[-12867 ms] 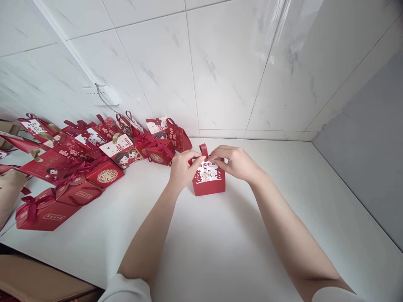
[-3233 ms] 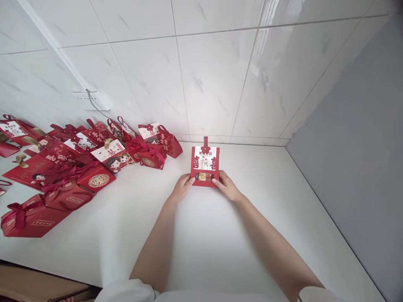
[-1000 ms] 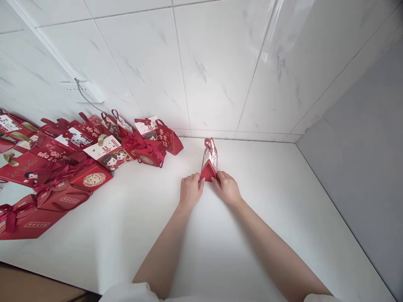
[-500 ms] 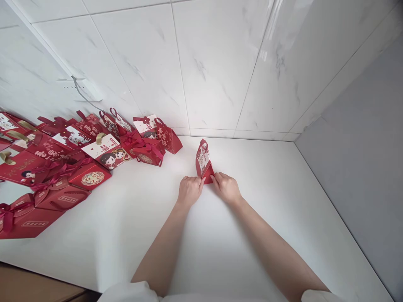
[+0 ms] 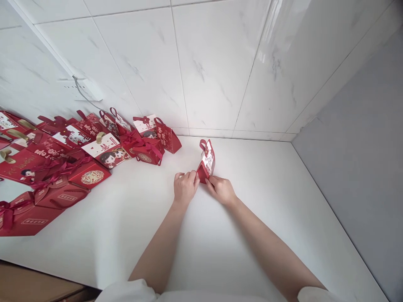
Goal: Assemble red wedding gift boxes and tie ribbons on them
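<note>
A small red and white gift box (image 5: 208,160) with a ribbon loop on top stands on the white table (image 5: 252,167), its printed white face turned to the right. My left hand (image 5: 185,187) pinches the near left edge of the box, thumb against the red side. On the near right edge, my right hand (image 5: 222,188) has its thumb and fingers closed. The red triangular end of the box shows between both hands. Its far side is hidden.
Several finished-looking red gift boxes (image 5: 90,179) with ribbons crowd the table's left side. A tiled wall (image 5: 217,75) rises behind, with a cable (image 5: 82,95) at a socket plate. A grey surface (image 5: 352,142) borders the right edge. Brown cardboard (image 5: 34,285) shows at lower left.
The gift box has turned, so its white face now points right instead of left. Both hands have shifted slightly, keeping to its near edges.
</note>
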`<state>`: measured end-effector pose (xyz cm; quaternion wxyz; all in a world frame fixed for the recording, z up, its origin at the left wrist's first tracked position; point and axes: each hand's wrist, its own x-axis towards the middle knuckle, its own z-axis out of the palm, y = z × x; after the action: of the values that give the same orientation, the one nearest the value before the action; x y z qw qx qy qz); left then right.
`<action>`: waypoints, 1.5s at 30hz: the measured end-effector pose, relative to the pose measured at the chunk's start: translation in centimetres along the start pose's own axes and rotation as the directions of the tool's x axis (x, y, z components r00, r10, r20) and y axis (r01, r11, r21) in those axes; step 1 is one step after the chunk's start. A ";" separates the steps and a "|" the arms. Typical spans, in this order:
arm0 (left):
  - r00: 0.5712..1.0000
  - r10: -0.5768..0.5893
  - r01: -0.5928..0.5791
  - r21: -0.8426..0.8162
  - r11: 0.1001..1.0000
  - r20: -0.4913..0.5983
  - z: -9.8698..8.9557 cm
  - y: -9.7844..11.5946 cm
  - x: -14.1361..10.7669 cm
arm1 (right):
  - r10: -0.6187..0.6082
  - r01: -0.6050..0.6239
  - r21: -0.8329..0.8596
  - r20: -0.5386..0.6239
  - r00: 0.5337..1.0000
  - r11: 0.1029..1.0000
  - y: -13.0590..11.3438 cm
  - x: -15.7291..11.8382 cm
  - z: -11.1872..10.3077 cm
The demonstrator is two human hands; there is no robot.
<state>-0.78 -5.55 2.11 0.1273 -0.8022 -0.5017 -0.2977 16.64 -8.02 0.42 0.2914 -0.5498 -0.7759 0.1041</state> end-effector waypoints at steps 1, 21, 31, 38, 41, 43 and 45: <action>1.000 0.009 -0.009 -0.018 1.000 0.025 0.0 -0.1 0.0 | 0.010 -0.010 -0.006 -0.001 1.000 1.000 -0.1 0.0 0.0; 0.929 0.024 -0.018 -0.020 1.000 0.368 0.2 -1.0 -0.6 | 0.216 -0.180 -0.248 0.125 0.968 0.952 -0.5 0.6 -0.4; 0.914 -0.102 0.075 0.085 0.994 0.392 0.8 0.2 -0.4 | 0.249 -0.201 -0.287 0.144 0.958 0.937 -0.4 0.9 0.3; 0.913 -0.102 0.095 0.037 0.995 0.395 0.2 -0.2 -0.2 | 0.207 -0.177 -0.217 0.126 0.970 0.960 -0.2 0.8 -0.1; 0.938 -0.130 0.141 -0.009 0.990 0.322 -0.1 -0.1 0.0 | 0.092 -0.074 -0.134 0.132 0.987 0.988 -0.5 0.7 -0.6; 0.956 -0.188 0.217 -0.113 0.970 0.226 -0.2 0.0 0.1 | 0.006 0.005 -0.081 0.134 0.991 0.997 -0.7 0.6 -0.8; 0.956 -0.228 0.271 -0.256 0.928 0.185 -0.2 -0.1 0.1 | -0.020 0.021 -0.018 0.068 0.997 1.000 -0.6 0.6 -0.9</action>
<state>-0.86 -5.52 2.30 -0.0643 -0.7618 -0.5613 -0.3171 16.60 -7.84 1.64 0.2607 -0.5408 -0.7918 0.1122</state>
